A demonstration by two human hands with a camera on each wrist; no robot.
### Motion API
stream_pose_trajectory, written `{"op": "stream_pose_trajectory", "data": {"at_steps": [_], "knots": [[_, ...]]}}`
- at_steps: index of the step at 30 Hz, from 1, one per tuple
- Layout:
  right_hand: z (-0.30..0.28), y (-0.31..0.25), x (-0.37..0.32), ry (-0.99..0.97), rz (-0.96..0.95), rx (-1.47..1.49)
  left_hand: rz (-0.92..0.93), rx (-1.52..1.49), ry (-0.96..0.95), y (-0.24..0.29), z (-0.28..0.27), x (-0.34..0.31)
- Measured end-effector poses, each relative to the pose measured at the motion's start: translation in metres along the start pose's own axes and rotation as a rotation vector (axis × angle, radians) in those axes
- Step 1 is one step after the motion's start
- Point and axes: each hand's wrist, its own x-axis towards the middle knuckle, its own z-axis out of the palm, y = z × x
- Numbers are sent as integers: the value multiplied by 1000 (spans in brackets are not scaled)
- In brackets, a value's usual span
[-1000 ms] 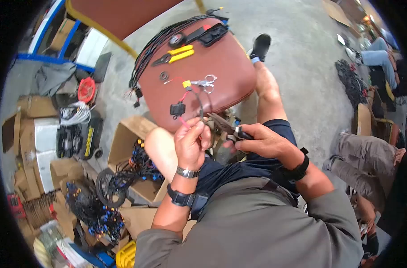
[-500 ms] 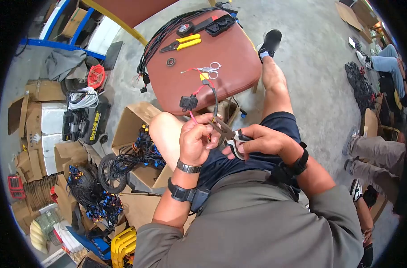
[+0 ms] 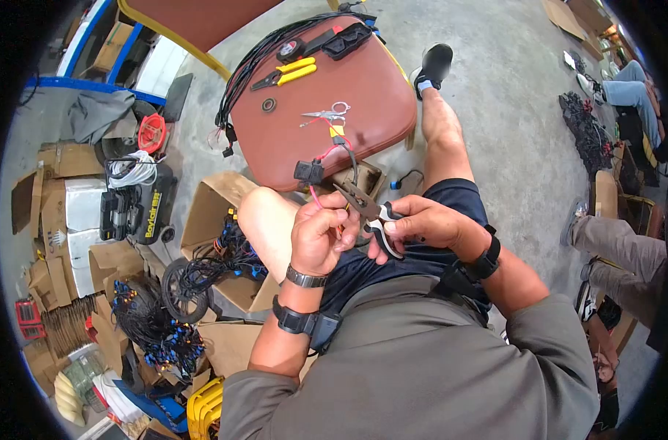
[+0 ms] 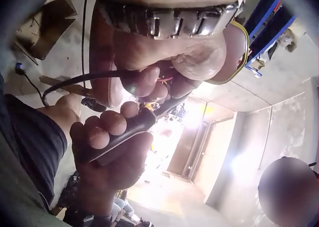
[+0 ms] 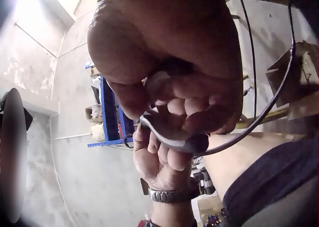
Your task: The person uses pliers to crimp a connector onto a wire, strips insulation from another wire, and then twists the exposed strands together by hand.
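Observation:
My left hand (image 3: 318,235) pinches a pink wire (image 3: 316,196) that runs up to a small black box (image 3: 309,171), likely a fuse holder. A dark cable (image 3: 354,170) also leads down toward its fingers from a yellow-tagged connector (image 3: 337,131). In my right hand (image 3: 433,222) I grip pliers (image 3: 365,202) with black-and-white handles. Their jaws reach to the left fingertips, with the handles spread apart. The left wrist view shows a pliers handle (image 4: 137,123) under curled right fingers and a short red wire end (image 4: 164,79) at the left fingertips.
On the brown chair seat (image 3: 275,143) lie scissors (image 3: 332,114), yellow-handled wire strippers (image 3: 284,73), a metal ring (image 3: 269,105), a tape roll (image 3: 291,50) and a black tray (image 3: 346,40). A cable bundle (image 3: 235,84) drapes over its edge. An open carton (image 3: 209,202) of cables stands by the left knee.
The fuse-holder-like box and yellow-tagged connector have shifted right relative to the seat. The pliers stay beside the left fingertips, their handles standing farther apart than a second ago. The head view has shifted slightly.

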Motion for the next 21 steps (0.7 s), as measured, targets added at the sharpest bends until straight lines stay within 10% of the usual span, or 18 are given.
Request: {"op": "stream_pose_trajectory", "data": {"at_steps": [10,21], "knots": [[4,-4,5,130,48,-65,20,62,36,0,-1,-4],[16,-19,17,438,-338,-1050,143,63,264,-12,3,-4]]}}
